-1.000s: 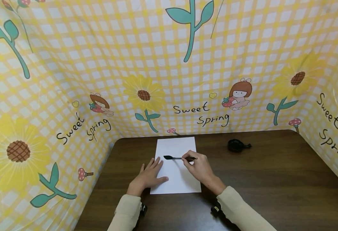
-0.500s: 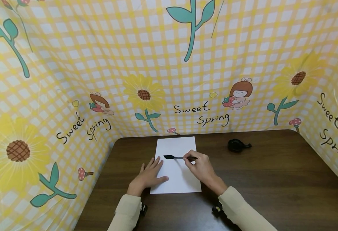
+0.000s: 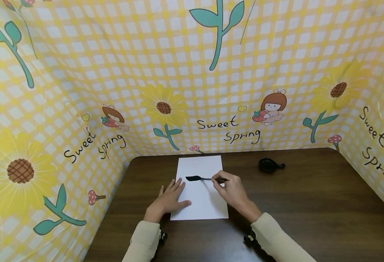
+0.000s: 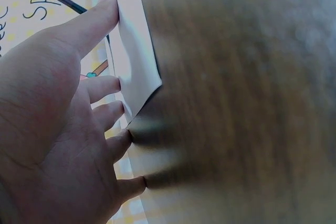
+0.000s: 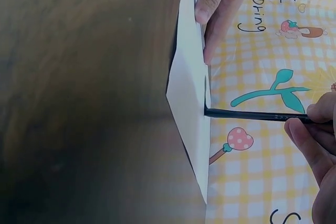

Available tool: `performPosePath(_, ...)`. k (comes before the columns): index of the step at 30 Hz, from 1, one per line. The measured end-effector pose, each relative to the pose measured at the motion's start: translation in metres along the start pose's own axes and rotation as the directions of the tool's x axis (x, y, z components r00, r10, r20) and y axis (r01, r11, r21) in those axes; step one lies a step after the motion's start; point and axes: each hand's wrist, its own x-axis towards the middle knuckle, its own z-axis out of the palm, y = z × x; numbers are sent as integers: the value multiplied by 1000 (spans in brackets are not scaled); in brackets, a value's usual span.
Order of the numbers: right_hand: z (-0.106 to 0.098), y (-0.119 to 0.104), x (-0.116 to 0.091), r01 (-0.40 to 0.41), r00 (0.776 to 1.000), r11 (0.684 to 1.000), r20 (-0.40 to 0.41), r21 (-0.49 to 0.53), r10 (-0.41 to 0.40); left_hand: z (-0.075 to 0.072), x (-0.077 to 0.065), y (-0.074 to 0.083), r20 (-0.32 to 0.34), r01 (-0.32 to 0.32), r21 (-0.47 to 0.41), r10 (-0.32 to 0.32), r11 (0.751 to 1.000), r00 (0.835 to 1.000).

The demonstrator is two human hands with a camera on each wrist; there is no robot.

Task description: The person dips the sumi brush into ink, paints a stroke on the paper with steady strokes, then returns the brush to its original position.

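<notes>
A sheet of white paper lies on the table. My right hand pinches a thin dark paintbrush near its handle. In the right wrist view the brush meets the paper with its black tip. A short, thick black stroke runs sideways on the upper half of the sheet, ending at the brush tip. My left hand rests with spread fingers over the paper's left edge; the thumb and some fingertips are on the sheet, the others reach the wood.
A small black dish with a narrow spout or handle stands at the back right; its contents are too dark to make out. The dark wooden table is enclosed by a yellow checked cloth with printed flowers.
My right hand and the brush have slid slightly to the right, and the black stroke has grown longer that way. The left hand and paper have stayed in place.
</notes>
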Motion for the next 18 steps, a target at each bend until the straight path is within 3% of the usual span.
performPosePath(18,-8,2,-3,0,1000,1000,-15,-27,0,0,-1,2,-3,5,-11,-5,1000,1000)
